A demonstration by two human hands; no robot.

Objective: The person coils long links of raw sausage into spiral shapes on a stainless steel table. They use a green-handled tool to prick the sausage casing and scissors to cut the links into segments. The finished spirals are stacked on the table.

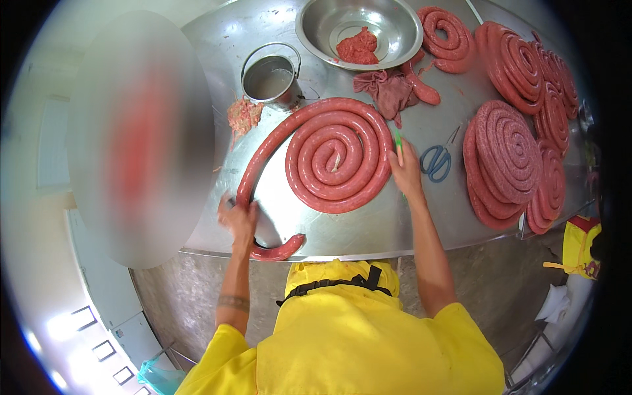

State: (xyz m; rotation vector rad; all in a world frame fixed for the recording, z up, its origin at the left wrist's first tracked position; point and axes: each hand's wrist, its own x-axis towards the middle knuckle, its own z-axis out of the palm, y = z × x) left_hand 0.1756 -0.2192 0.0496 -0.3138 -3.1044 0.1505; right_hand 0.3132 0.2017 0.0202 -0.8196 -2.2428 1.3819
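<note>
Bright yellow short-sleeved garment (375, 336) is nearest, and beyond it stretches one shiny steel table (368, 230). At left, one large blurred patch (141, 145) cannot be made out. Right on the table, thick reddish sausage coils (507, 155) overlap, so I cannot count them surely. One long red sausage (319, 155) lies in a flat spiral between the two hands; its outer length curves leftward, ending near the table's front edge. Behind stands one round steel basin (322, 36), cut by the upper border, with one lump of minced meat (359, 47), and one small steel bucket (286, 99) with cloudy liquid. Left hand (238, 219), slightly blurred, grasps this outer length and hides part of it. Right hand (405, 161) appears to grasp one slim green object (399, 141) beside the spiral; its fingers' pressure I cannot tell. One pair of blue-handled scissors (437, 161) lies nearby. Four framed panels (103, 351), lower left, are too small for reading.
</note>
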